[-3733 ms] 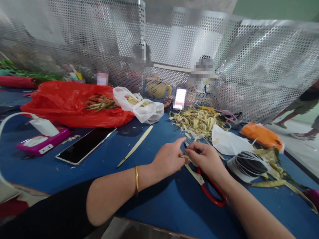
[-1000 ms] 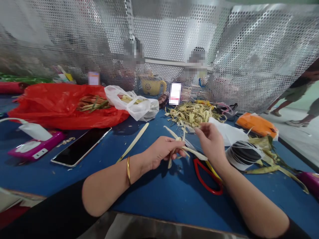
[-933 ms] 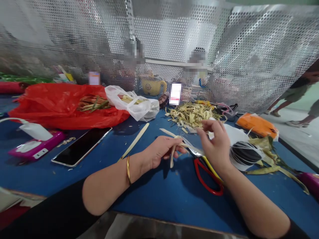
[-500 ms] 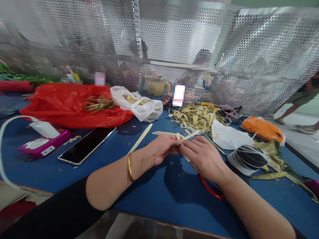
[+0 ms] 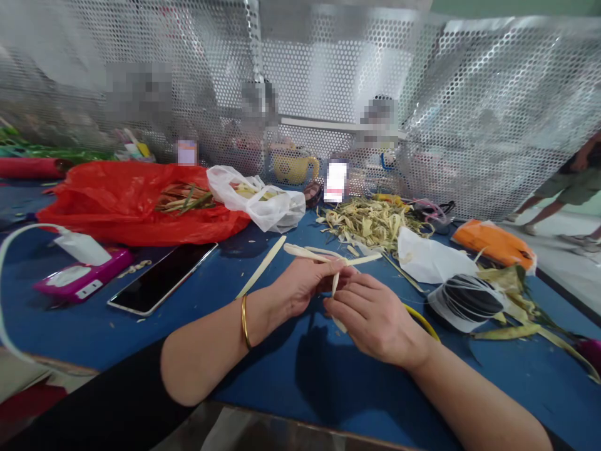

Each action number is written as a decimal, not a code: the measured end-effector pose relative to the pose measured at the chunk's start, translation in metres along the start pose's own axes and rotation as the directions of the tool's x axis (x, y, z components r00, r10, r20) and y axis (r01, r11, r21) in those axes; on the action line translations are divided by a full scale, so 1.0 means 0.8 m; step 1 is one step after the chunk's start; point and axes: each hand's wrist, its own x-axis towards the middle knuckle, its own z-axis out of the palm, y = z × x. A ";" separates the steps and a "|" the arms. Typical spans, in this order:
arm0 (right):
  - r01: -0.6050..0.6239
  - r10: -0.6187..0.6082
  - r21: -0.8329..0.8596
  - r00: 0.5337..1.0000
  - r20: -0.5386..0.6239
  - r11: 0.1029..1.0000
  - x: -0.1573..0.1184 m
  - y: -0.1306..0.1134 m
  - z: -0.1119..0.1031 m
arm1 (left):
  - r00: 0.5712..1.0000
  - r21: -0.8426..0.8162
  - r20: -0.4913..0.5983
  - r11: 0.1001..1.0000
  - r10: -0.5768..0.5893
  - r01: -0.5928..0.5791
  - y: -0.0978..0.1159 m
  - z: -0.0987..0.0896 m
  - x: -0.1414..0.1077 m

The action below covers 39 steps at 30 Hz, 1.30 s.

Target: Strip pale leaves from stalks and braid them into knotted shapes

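Over the near side of the blue table (image 5: 277,391), the left hand (image 5: 303,282) pinches crossed pale strips (image 5: 365,258); the right hand (image 5: 380,319) grasps one hanging end. Looks like folding; any pull needs that crossing steady.

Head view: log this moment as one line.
left hand: pinching pale strips; right hand: at strips' lower part, grip unclear; beside right hand: thread-wound spool; beyond hands: leaf pile
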 end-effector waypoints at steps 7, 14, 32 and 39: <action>-0.167 0.162 -0.050 0.983 -0.085 0.985 -0.002 0.012 -0.007 | 0.997 0.090 -0.079 0.996 0.002 0.006 0.016 0.003 -0.003; -0.518 0.521 -0.072 0.852 0.044 0.853 -0.010 0.036 -0.006 | 0.994 0.167 -0.090 0.984 -0.055 0.069 0.029 0.010 -0.010; -0.683 0.681 0.354 0.716 0.152 0.639 -0.005 0.027 -0.022 | 0.997 0.427 -0.062 0.904 0.049 -0.018 0.025 0.005 -0.007; -0.777 0.792 0.501 0.554 0.259 0.380 -0.007 0.041 -0.014 | 0.992 0.546 0.115 0.837 -0.051 -0.020 0.017 0.009 -0.014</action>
